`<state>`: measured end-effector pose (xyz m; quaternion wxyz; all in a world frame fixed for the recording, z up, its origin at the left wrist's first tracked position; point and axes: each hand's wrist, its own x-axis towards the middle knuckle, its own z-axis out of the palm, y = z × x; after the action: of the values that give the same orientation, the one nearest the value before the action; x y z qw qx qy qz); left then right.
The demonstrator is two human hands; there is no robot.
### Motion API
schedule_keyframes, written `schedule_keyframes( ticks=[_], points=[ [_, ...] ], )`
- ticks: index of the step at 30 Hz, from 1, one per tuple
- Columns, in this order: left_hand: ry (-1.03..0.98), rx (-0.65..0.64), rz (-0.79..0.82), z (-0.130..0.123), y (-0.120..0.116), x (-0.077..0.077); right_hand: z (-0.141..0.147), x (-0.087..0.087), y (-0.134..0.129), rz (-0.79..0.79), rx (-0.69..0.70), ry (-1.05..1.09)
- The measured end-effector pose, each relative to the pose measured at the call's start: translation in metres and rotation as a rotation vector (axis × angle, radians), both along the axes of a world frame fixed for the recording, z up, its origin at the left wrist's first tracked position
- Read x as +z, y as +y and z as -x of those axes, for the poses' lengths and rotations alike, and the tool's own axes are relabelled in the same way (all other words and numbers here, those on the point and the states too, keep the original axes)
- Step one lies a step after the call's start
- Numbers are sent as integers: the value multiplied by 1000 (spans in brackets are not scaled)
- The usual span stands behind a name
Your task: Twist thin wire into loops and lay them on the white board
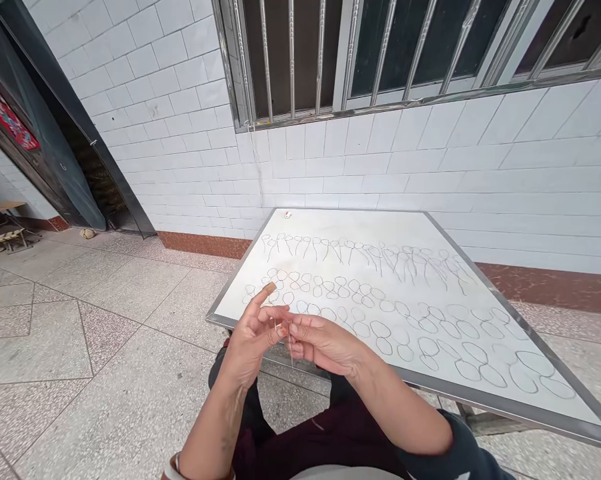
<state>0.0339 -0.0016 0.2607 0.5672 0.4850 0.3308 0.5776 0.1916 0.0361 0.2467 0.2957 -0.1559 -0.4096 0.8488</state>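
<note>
My left hand (pixel 250 343) and my right hand (pixel 327 343) meet over the near edge of a white board table (pixel 365 223). Between their fingertips is a thin, light strand that looks like wire (pixel 291 357), its free end hanging down. My left thumb and a finger pinch it, with the index finger raised away. The right thumb and fingers are closed on it too. Rows of thin dark loops (pixel 380 329) lie on the board, several joined in pairs. Farther back is a row of small loops with long tails (pixel 350 245).
A small white and red object (pixel 287 215) lies at the board's far left corner. Behind stands a white tiled wall (pixel 300 160) with a barred window (pixel 380 53). At the left are a doorway curtain (pixel 55 133), a ball (pixel 87 233) and a wooden table (pixel 0 209).
</note>
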Motion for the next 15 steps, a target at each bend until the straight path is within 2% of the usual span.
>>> schedule_keyframes(
  ticks=[3, 5, 8, 11, 13, 15],
  points=[
    [-3, 62, 11, -3, -2, -3, 1, -8, -6, 47, 3, -3],
    [1, 135, 34, -5, -4, -4, -2, -9, -9, 9, -6, -30],
    [14, 317, 41, -7, -7, -4, -10, -5, -15, -174, -50, -141],
    [48, 464, 33, -9, -12, -4, -17, 0, -20, -436, -183, -395],
    [60, 475, 41, -11, -16, -2, -18, 2, -24, -550, -308, -516],
    [60, 450, 53, -14, -21, 0, -17, 3, -28, -561, -391, -536]
  ],
)
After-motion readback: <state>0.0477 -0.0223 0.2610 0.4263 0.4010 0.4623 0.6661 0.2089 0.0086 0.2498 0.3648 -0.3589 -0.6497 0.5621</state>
